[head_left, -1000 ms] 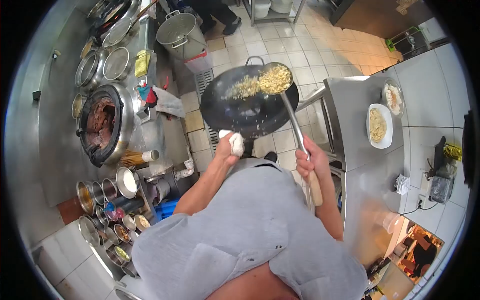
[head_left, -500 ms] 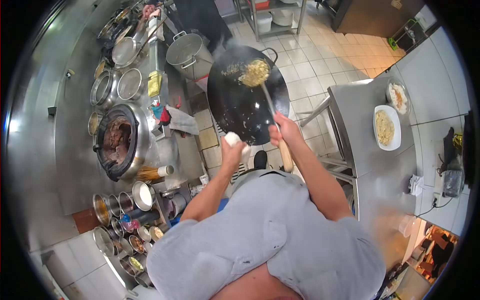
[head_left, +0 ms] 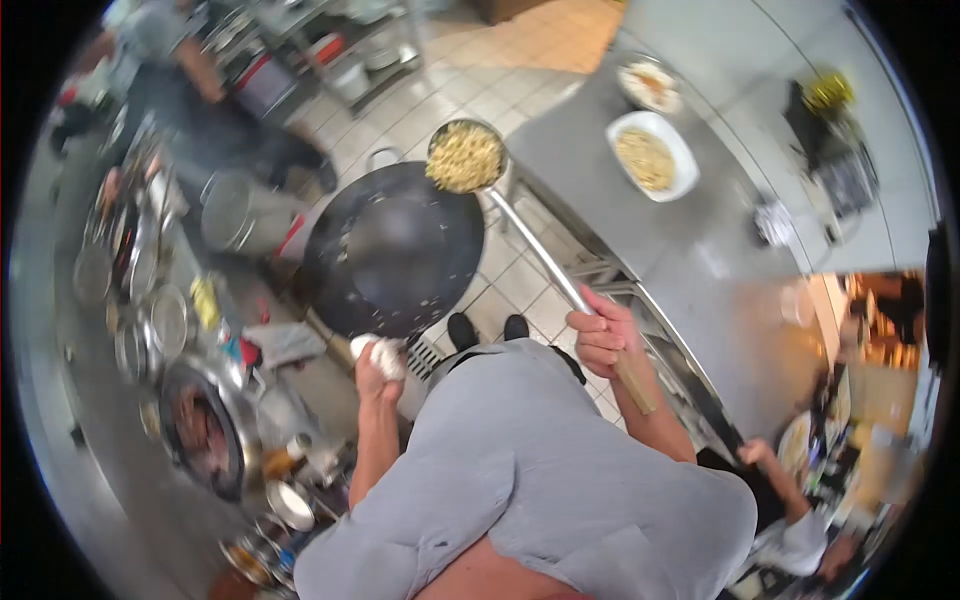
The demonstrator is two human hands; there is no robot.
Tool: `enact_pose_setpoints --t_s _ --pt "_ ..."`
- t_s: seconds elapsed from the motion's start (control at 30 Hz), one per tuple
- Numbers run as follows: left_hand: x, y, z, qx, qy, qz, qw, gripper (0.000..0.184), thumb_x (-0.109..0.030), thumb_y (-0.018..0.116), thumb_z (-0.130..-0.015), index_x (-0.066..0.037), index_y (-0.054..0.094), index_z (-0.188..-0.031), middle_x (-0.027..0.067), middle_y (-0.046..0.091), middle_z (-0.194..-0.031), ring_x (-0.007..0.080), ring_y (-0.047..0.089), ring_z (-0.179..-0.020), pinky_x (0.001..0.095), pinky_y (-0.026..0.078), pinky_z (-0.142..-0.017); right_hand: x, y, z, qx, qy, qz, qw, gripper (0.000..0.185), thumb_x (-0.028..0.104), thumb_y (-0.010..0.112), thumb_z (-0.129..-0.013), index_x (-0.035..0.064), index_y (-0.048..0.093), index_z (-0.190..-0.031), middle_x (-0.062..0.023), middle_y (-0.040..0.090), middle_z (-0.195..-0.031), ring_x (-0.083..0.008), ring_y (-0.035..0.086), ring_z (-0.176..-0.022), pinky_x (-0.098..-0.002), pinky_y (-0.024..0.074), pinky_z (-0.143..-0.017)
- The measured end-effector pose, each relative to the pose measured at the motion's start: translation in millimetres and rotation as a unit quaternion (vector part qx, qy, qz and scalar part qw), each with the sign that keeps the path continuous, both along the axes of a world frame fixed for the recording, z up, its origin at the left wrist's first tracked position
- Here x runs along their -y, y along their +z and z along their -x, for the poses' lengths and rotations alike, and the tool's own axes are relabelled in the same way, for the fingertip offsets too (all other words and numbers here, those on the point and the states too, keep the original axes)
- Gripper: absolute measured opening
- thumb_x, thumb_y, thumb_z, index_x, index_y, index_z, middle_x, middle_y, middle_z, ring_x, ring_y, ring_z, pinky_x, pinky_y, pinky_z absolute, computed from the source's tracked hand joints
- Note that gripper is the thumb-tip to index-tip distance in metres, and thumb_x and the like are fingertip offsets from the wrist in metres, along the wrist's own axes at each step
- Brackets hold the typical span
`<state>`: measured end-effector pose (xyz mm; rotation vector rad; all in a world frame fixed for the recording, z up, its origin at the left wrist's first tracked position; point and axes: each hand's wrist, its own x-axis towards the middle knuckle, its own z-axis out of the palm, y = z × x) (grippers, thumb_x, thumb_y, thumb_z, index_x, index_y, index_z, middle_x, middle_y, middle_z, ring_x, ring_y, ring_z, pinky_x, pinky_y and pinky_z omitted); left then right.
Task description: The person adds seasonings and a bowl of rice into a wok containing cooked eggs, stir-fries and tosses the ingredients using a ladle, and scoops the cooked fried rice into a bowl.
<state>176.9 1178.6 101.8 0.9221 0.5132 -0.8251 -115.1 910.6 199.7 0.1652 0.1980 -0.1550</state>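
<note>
My left hand (head_left: 380,372) is closed round a white cloth (head_left: 374,352) at the near edge of a black wok (head_left: 395,250); whatever the cloth covers is hidden. Small grains cling to the wok's inside. My right hand (head_left: 608,335) grips the handle of a long metal ladle (head_left: 540,250). Heaped with yellowish fried rice, the ladle's bowl is above the wok's far right rim. On the steel counter at the right stands a white dish (head_left: 655,156) holding similar rice.
A bowl of white food (head_left: 649,84) is beside the dish. At the left are a stove (head_left: 205,430), strainers and a large pot (head_left: 240,215). One person (head_left: 190,110) stands at the upper left; another person's arm (head_left: 780,475) reaches in at the lower right.
The view has swung toward the right counter. The rice is now gathered in the raised ladle, out over the wok's right rim. A co-worker's arm has appeared at the lower right.
</note>
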Motion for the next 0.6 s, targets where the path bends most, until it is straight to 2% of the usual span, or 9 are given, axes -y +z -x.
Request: enact_pose_setpoints --t_s 0.03,0.1,0.13,0.17,0.2,0.3,0.4,0.5,0.6 --pt "-7 -9 -6 0.012 -0.031 0.026 0.999 0.013 -0.019 0.053 -0.095 -0.01 0.061 -0.09 0.0065 0.067 -0.077 0.0195 0.065 -0.063 0.034 0.054 -0.051 8 -1 25 0.017 -0.038 0.028 0.999 0.044 0.034 0.027 -0.11 0.0155 0.037 -0.149 0.0009 0.044 -0.066 -0.0067 0.044 -0.038 -0.0263 0.038 -0.033" --pt "-13 -11 -9 0.03 -0.067 0.048 0.996 0.014 -0.019 0.054 -0.095 -0.009 0.061 -0.089 0.0084 0.066 -0.077 0.0215 0.066 -0.065 0.0343 0.054 -0.052 18 27 52 -0.097 -0.153 0.11 0.977 0.053 0.038 0.036 -0.108 0.015 0.031 -0.155 -0.0003 0.044 -0.065 -0.0077 0.043 -0.039 -0.0263 0.0357 -0.032" --pt "-13 -5 -7 0.036 -0.074 0.043 0.996 0.014 -0.019 0.054 -0.095 -0.008 0.061 -0.089 0.0093 0.066 -0.077 0.0224 0.065 -0.065 0.034 0.053 -0.052 25 42 58 -0.228 -0.185 0.204 0.934 0.054 0.037 0.039 -0.107 0.0151 0.031 -0.156 -0.0004 0.044 -0.064 -0.0075 0.041 -0.039 -0.0259 0.035 -0.032" --pt "-9 3 -5 0.039 -0.067 0.026 0.997 0.015 -0.019 0.054 -0.096 -0.008 0.06 -0.087 0.0099 0.065 -0.076 0.0227 0.065 -0.064 0.0333 0.053 -0.052 31 57 57 -0.354 -0.208 0.289 0.865 0.055 0.035 0.042 -0.106 0.0153 0.031 -0.156 -0.0004 0.044 -0.064 -0.0073 0.04 -0.039 -0.0255 0.0344 -0.033" --pt "-7 3 -6 0.045 -0.075 0.025 0.996 0.015 -0.019 0.054 -0.096 -0.008 0.06 -0.087 0.0095 0.065 -0.076 0.0225 0.065 -0.065 0.0331 0.052 -0.052 39 64 56 -0.47 -0.222 0.366 0.772 0.056 0.034 0.045 -0.105 0.0154 0.031 -0.156 -0.0004 0.045 -0.064 -0.0071 0.038 -0.039 -0.0251 0.0338 -0.033" --pt "-9 -1 -9 0.06 -0.071 0.008 0.996 0.014 -0.018 0.054 -0.096 -0.008 0.06 -0.088 0.0082 0.065 -0.076 0.0217 0.065 -0.065 0.0333 0.052 -0.052 70 35 67 -0.565 -0.227 0.442 0.659 0.062 0.026 0.049 -0.103 0.0178 0.022 -0.159 -0.0008 0.045 -0.065 -0.0078 0.032 -0.039 -0.0254 0.0318 -0.034" --pt "-2 10 -3 0.053 -0.059 -0.018 0.997 0.013 -0.017 0.055 -0.094 -0.008 0.059 -0.086 0.0084 0.064 -0.072 0.0225 0.063 -0.059 0.033 0.052 -0.047 97 13 92 -0.533 -0.229 0.344 0.738 0.06 0.025 0.048 -0.103 0.0205 0.025 -0.159 -0.002 0.045 -0.064 -0.0097 0.036 -0.041 -0.0282 0.0351 -0.036" --pt "-5 10 1 0.066 -0.076 0.0 0.995 0.014 -0.018 0.054 -0.096 -0.008 0.06 -0.09 0.0079 0.065 -0.076 0.0216 0.065 -0.064 0.0335 0.052 -0.051 106 3 90 -0.539 -0.247 0.313 0.742 0.06 0.023 0.05 -0.102 0.02 0.028 -0.158 -0.0025 0.046 -0.064 -0.0106 0.037 -0.04 -0.0301 0.0383 -0.037" --pt "-7 9 4 0.062 -0.094 0.016 0.994 0.014 -0.019 0.054 -0.095 -0.007 0.06 -0.09 0.0081 0.065 -0.076 0.0216 0.065 -0.064 0.0335 0.052 -0.051 98 1 87 -0.557 -0.23 0.421 0.678 0.057 0.025 0.051 -0.103 0.0185 0.032 -0.156 -0.0008 0.045 -0.063 -0.009 0.036 -0.04 -0.0292 0.0334 -0.036"
